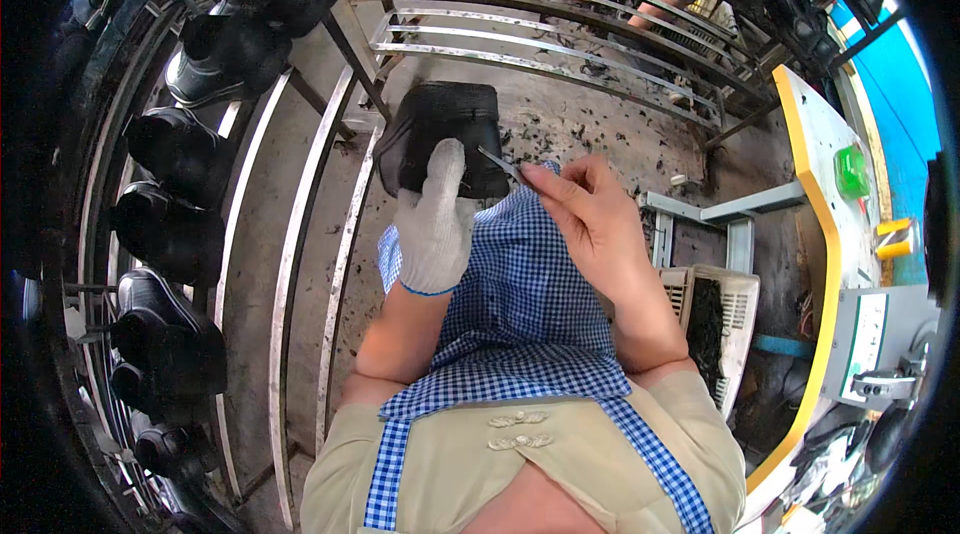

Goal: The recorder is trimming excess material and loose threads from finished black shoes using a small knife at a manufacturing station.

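My left hand [436, 229], in a white knit glove with a blue cuff edge, grips a black shoe [445, 112] above my lap. The glove's thumb lies along the shoe and the other fingers are mostly hidden. My bare right hand [598, 214] pinches a slim metal tool with a pointed end [502, 163]; whether it is a small blade or snips I cannot make out. Its tip is at the right side of the shoe, seemingly touching or very close. Beneath both hands lies a blue checked apron [530, 279].
Black shoes [175, 149] fill the rack at left. Metal rails [540, 24] cross the far side, with another person's arm [655, 6] beyond. Dark scraps litter the floor [570, 104]. At right stand a crate of black scraps [738, 334] and a yellow-edged table [810, 154].
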Motion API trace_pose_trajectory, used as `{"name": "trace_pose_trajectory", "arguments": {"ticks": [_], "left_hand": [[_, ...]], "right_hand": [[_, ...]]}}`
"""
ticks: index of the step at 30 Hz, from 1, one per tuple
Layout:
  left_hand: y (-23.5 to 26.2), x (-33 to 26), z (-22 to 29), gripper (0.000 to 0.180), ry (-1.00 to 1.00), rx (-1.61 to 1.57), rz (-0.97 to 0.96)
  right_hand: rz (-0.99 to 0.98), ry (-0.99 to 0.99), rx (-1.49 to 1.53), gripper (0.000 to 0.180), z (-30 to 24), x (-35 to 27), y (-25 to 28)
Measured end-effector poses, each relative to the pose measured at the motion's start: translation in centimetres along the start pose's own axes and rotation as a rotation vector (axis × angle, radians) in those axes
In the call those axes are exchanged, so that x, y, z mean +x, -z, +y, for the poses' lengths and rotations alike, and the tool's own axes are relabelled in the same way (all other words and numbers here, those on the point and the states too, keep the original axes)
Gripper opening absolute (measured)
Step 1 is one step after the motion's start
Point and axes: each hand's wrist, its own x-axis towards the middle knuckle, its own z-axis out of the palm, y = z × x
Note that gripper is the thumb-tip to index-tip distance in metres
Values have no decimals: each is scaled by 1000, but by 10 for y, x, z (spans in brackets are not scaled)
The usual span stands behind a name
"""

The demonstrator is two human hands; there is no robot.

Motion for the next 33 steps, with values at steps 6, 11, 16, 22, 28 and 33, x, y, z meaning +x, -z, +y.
{"name": "trace_pose_trajectory", "arguments": {"ticks": [6,11,16,22,28,33], "left_hand": [[-14,22,43,33,622,-1010,368],[-17,18,36,31,553,-874,274],[-20,17,23,34,503,-855,263],[-23,14,22,32,518,-861,289],[-29,10,25,30,469,-706,301],[-30,5,33,34,382,-624,202]], "right_hand": [[32,-3,-22,33,-5,4,-3],[22,-9,-26,35,-12,6,-6],[68,9,-67,36,-13,10,-16],[103,-13,-73,37,-17,7,-32],[129,-47,-27,36,-20,8,-40],[184,-19,78,35,4,35,-26]]}}
